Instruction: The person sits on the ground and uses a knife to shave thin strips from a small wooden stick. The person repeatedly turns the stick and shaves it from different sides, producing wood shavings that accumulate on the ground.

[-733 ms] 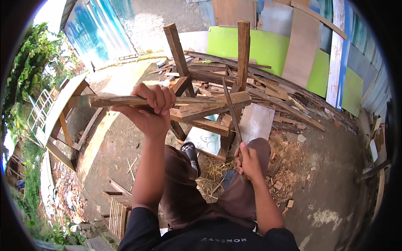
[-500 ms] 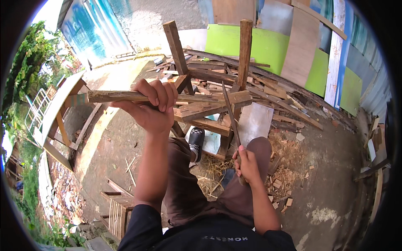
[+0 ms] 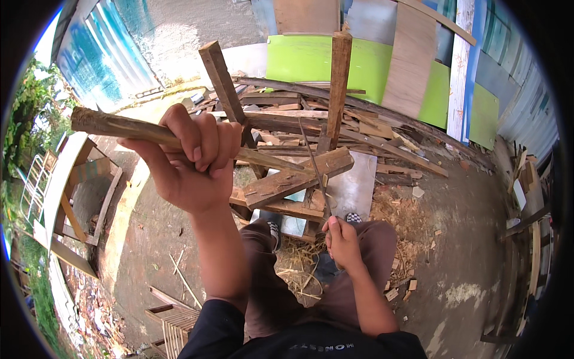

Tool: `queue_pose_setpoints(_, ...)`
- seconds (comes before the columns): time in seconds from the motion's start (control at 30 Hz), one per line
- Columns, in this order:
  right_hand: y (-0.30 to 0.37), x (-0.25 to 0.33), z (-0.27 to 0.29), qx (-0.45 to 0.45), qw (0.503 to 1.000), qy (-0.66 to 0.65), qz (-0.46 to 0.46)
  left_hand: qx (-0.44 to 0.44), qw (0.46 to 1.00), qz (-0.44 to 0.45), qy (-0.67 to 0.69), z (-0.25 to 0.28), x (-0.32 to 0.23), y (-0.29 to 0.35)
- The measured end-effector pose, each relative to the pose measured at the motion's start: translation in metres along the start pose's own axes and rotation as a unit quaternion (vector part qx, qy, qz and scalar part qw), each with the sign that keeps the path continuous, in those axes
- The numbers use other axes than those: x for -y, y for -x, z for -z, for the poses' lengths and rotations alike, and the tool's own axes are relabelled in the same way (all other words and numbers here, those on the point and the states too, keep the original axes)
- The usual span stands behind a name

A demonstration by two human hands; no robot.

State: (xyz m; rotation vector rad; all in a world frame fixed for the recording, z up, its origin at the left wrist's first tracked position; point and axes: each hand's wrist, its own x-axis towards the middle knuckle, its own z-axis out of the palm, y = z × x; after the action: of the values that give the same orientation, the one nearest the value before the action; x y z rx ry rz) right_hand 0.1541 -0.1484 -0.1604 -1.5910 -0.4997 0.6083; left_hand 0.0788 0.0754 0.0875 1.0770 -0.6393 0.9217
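Raised in front of me, my left hand point(image 3: 194, 152) is closed around a rough wooden stick point(image 3: 122, 127). The stick slants down to the right, and its thinner end lies over a thick wooden block point(image 3: 299, 179). That block rests on a wooden frame point(image 3: 281, 205) with two upright posts. My right hand point(image 3: 342, 242) grips a long, narrow machete point(image 3: 312, 152), whose dark blade points up and away. The blade crosses close to the stick's thin end above the block; whether they touch I cannot tell. My fingers hide the machete's handle.
Scrap timber point(image 3: 287, 107) is heaped behind the frame, before a wall of green panels point(image 3: 323, 60). A grey sheet point(image 3: 353, 182) lies right of the block. Wood chips point(image 3: 391, 294) and shavings litter the ground. A slatted wooden piece point(image 3: 179, 326) is at lower left, a light-topped table point(image 3: 63, 179) farther left.
My left hand, still holding the stick, has moved left and closer. The machete has shifted slightly left and down with my right hand. My knees have shifted, and the view has swung a little right.
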Motion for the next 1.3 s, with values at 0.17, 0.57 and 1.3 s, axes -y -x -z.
queue_pose_setpoints(0.17,-0.011,-0.011,-0.001,-0.028,0.997,0.059,0.052,-0.009,0.998,-0.046,-0.051,-0.02,0.0,0.028)
queue_pose_setpoints(0.57,-0.027,0.023,-0.012,-0.052,0.988,0.084,0.12,-0.062,0.991,-0.075,-0.088,-0.035,-0.005,0.035)
queue_pose_setpoints(1.3,-0.014,0.07,0.0,-0.029,0.986,0.093,0.133,-0.055,0.988,-0.103,-0.099,-0.044,0.001,0.033)
